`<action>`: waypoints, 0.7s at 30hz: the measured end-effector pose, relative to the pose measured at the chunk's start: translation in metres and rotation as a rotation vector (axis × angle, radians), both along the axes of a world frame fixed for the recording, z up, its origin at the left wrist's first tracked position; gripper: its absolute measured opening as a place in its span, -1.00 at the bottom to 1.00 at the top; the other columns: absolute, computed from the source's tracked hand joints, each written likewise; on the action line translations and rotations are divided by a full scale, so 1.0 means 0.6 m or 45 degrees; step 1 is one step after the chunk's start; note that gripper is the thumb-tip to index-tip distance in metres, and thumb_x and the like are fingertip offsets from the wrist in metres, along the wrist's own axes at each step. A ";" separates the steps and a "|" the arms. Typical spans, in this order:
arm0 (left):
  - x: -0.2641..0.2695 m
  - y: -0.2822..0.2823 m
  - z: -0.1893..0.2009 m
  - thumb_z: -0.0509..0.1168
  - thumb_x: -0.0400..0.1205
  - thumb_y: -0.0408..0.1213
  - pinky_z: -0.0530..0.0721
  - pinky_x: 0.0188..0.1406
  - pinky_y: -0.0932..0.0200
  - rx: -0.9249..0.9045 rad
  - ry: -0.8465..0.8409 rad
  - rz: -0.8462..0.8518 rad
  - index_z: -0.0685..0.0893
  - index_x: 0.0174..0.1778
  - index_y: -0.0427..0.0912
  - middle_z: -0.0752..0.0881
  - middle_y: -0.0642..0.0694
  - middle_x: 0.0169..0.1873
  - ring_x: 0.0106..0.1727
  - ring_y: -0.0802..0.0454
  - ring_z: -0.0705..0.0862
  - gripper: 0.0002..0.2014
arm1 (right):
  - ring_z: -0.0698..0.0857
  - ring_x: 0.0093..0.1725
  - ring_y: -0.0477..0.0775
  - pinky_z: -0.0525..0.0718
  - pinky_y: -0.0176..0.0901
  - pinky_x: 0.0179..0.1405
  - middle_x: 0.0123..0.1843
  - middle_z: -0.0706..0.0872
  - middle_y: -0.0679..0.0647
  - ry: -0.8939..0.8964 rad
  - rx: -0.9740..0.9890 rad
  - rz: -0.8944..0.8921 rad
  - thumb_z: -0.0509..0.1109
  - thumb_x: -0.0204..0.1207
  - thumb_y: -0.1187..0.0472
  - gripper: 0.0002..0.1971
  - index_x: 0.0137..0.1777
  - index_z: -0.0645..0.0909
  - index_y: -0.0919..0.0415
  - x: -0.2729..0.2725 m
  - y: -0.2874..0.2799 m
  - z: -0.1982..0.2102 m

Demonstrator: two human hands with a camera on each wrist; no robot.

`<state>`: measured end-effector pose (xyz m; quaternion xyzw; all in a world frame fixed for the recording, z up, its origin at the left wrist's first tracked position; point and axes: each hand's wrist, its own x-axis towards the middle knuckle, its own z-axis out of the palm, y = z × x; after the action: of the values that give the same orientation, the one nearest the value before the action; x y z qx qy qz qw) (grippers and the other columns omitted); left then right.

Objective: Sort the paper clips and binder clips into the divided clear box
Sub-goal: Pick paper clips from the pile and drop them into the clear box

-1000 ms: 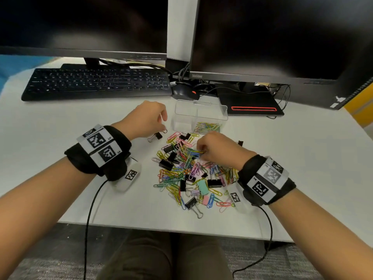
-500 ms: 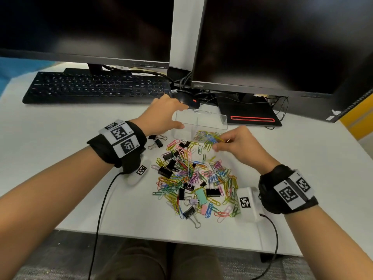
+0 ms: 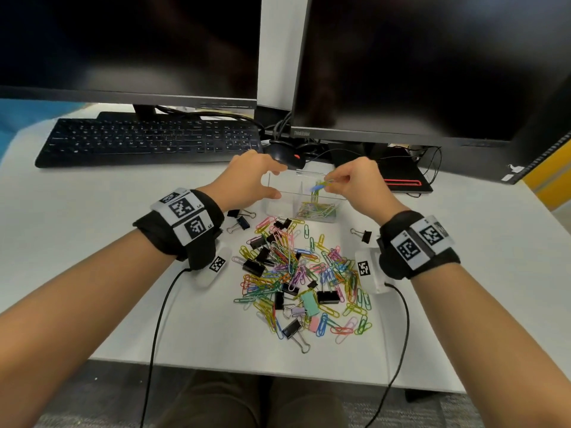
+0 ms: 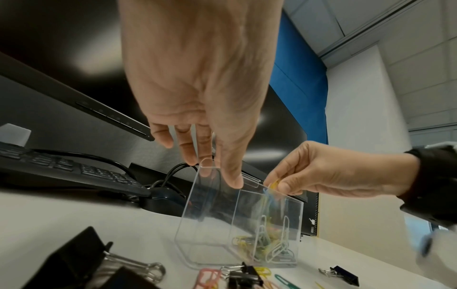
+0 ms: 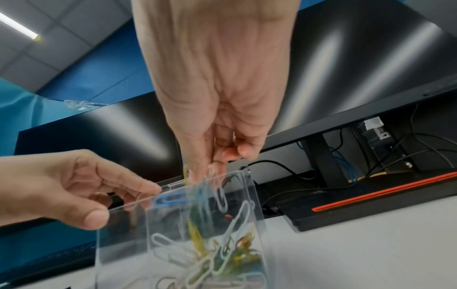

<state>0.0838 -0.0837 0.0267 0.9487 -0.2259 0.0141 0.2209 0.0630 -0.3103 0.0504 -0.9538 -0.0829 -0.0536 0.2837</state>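
The divided clear box [image 3: 278, 205] stands behind the pile, with coloured paper clips [image 3: 315, 210] lying in its right compartment. My left hand [image 3: 278, 180] grips the box's left end, thumb on the near wall and fingers over the far rim [image 4: 212, 170]. My right hand [image 3: 332, 183] pinches a small bunch of paper clips [image 3: 319, 186] just above the right compartment. In the right wrist view the bunch [image 5: 168, 199] hangs blurred below the fingertips [image 5: 197, 176]. The mixed pile of paper clips and black binder clips [image 3: 296, 273] lies on the desk in front of the box.
A keyboard [image 3: 148, 140] and mouse [image 3: 284, 154] sit behind the box under two dark monitors. A black base with a red stripe [image 3: 401, 180] is at back right. Loose binder clips lie left [image 3: 241, 222] and right [image 3: 364, 236] of the pile. The desk's front edge [image 3: 247, 369] is near.
My right hand lifted paper clips out of the pile and carried them back over the box's right compartment. My left hand left the desk and took hold of the box's left end.
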 end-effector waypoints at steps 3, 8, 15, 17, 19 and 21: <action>0.002 0.001 -0.001 0.47 0.49 -0.06 0.45 0.33 -0.23 -0.004 0.011 -0.004 0.54 0.44 0.00 0.67 0.00 0.23 0.27 -0.11 0.52 -0.43 | 0.54 -0.11 -0.05 0.49 -0.26 -0.05 0.02 0.79 0.18 -0.109 -0.041 -0.006 0.45 0.51 0.30 -0.76 0.16 0.73 0.32 -0.012 0.001 -0.009; 0.005 0.002 -0.002 0.48 0.48 -0.06 0.45 0.33 -0.22 -0.005 0.005 -0.009 0.55 0.43 0.00 0.68 0.00 0.22 0.25 -0.11 0.53 -0.43 | 0.57 0.00 -0.02 0.60 -0.23 0.00 0.03 0.73 0.06 -0.137 -0.103 0.149 0.14 0.49 0.52 -0.60 0.17 0.64 0.15 -0.032 0.012 -0.020; 0.004 0.004 0.001 0.48 0.48 -0.06 0.46 0.31 -0.22 0.005 0.000 -0.020 0.56 0.42 0.03 0.69 0.02 0.20 0.23 -0.09 0.54 -0.43 | 0.46 0.26 0.17 0.40 0.02 0.16 0.21 0.69 0.09 0.008 -0.721 0.178 0.24 0.48 0.41 -0.55 0.37 0.42 0.15 -0.028 0.022 -0.029; 0.004 0.003 0.000 0.48 0.48 -0.06 0.46 0.31 -0.22 0.009 -0.012 -0.015 0.55 0.43 0.03 0.69 0.02 0.20 0.23 -0.09 0.54 -0.43 | 0.47 0.20 0.17 0.43 -0.05 0.09 0.14 0.61 0.06 -0.101 -0.523 0.154 0.24 0.45 0.46 -0.57 0.30 0.51 0.17 -0.041 0.030 -0.019; 0.004 0.003 -0.002 0.48 0.48 -0.05 0.46 0.30 -0.21 0.008 -0.019 -0.014 0.55 0.43 0.03 0.69 0.02 0.20 0.23 -0.10 0.54 -0.43 | 0.51 0.07 0.09 0.52 -0.08 0.03 0.02 0.56 0.03 -0.227 -0.307 0.219 0.23 0.41 0.51 -0.61 0.18 0.62 0.19 -0.058 0.050 -0.010; 0.003 0.002 -0.003 0.48 0.48 -0.03 0.46 0.30 -0.20 -0.002 -0.019 -0.014 0.56 0.43 0.03 0.69 0.03 0.19 0.23 -0.10 0.53 -0.43 | 0.58 0.04 0.07 0.61 0.03 0.09 0.01 0.65 0.06 -0.157 -0.278 0.373 0.22 0.41 0.51 -0.63 0.11 0.69 0.19 -0.065 0.071 -0.015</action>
<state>0.0857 -0.0823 0.0249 0.9471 -0.2328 0.0200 0.2201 0.0238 -0.2676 0.0414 -0.9516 -0.2432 -0.0608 0.1778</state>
